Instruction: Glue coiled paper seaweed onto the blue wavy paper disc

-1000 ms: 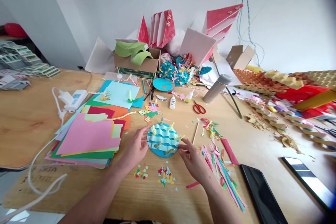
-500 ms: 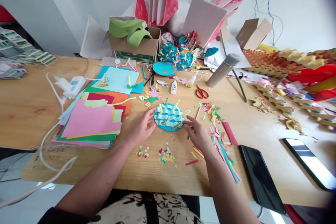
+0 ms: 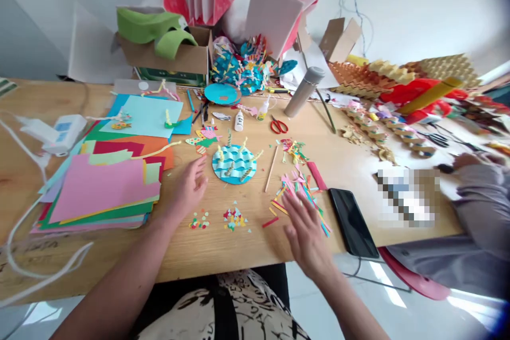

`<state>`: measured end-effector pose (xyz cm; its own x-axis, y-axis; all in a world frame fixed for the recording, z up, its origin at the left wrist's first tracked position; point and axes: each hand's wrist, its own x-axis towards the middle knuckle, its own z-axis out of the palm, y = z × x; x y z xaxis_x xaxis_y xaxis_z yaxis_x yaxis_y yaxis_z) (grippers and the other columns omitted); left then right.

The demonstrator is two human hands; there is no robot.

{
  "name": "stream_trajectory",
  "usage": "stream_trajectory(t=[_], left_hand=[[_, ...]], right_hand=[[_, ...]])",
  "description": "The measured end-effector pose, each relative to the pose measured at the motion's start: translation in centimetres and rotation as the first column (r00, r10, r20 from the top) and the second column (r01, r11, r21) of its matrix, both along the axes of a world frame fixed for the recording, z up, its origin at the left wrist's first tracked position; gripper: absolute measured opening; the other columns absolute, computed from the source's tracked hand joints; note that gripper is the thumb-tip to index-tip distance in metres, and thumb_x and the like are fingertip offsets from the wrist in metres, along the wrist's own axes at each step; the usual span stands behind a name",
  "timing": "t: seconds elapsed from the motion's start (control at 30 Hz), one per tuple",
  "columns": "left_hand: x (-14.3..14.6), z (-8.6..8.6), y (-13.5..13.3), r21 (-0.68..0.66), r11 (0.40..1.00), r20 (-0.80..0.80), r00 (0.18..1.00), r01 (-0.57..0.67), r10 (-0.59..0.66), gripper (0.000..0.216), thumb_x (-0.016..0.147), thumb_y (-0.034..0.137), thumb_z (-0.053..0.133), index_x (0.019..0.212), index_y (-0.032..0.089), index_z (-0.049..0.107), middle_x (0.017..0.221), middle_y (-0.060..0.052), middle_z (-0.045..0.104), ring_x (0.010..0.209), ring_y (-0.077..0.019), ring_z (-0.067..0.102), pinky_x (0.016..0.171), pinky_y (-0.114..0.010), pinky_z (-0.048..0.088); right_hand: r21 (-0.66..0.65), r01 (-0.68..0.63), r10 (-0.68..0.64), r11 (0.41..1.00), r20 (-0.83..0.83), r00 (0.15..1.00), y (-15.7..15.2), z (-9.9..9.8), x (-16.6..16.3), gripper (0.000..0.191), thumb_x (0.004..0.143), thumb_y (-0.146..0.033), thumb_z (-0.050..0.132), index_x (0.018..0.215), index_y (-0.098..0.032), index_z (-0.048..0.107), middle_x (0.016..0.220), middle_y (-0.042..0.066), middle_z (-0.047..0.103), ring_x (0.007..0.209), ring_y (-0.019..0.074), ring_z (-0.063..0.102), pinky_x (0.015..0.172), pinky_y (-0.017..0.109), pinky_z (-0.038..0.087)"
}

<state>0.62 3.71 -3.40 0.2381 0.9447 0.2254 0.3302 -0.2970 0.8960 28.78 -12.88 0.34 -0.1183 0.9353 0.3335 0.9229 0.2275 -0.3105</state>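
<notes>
A round blue paper disc (image 3: 235,164) with pale wavy strips and twisted paper coils standing up on it lies mid-table. Left of the disc, apart from it, my left hand (image 3: 190,183) rests with fingers loosely curved and nothing in them. My right hand (image 3: 305,231) is spread over the near end of the coloured paper strips (image 3: 298,183), holding nothing; whether it touches them I cannot tell. Between the hands lie small paper triangles (image 3: 235,219) and paper dots (image 3: 199,219). A thin wooden stick (image 3: 271,169) lies right of the disc.
Stacked coloured paper (image 3: 107,186) covers the left side. Behind the disc are glue bottles (image 3: 239,120), red scissors (image 3: 279,125) and a grey flask (image 3: 305,93). A black phone (image 3: 353,223) lies right, near another person's sleeve (image 3: 482,202). A cardboard box (image 3: 167,58) stands at the back.
Both hands have let go of the disc's edges. My right hand has moved right and nearer to me, spreading its fingers. The view has turned right, bringing another person's arm in.
</notes>
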Motion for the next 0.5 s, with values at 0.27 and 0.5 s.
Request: stream_trajectory(t=[0.27,0.5], left_hand=[[0.0,0.6,-0.6,0.095,0.994,-0.017,0.998,-0.054,0.055,0.044,0.084,0.020,0.050,0.128,0.016,0.047,0.130,-0.016,0.057,0.115,-0.0227,0.061,0.095,-0.043,0.054],[-0.2,1.7,-1.1,0.216,0.973,-0.038,0.995,-0.086,0.097,0.045,0.085,0.016,0.049,0.129,0.013,0.047,0.127,-0.017,0.058,0.114,-0.0233,0.061,0.094,-0.042,0.055]], right_hand=[[-0.123,-0.038,0.071,0.992,0.273,0.959,-4.6,-3.2,-1.4,0.065,0.095,-0.045,0.045,0.152,-0.022,0.025,0.148,0.003,0.044,0.145,0.0311,0.016,0.117,0.056,0.007],[-0.005,0.055,-0.053,0.998,0.220,0.974,-4.1,-3.0,-0.6,0.059,0.097,-0.038,0.041,0.151,-0.019,0.026,0.149,0.009,0.042,0.144,0.0312,0.020,0.114,0.055,0.019]])
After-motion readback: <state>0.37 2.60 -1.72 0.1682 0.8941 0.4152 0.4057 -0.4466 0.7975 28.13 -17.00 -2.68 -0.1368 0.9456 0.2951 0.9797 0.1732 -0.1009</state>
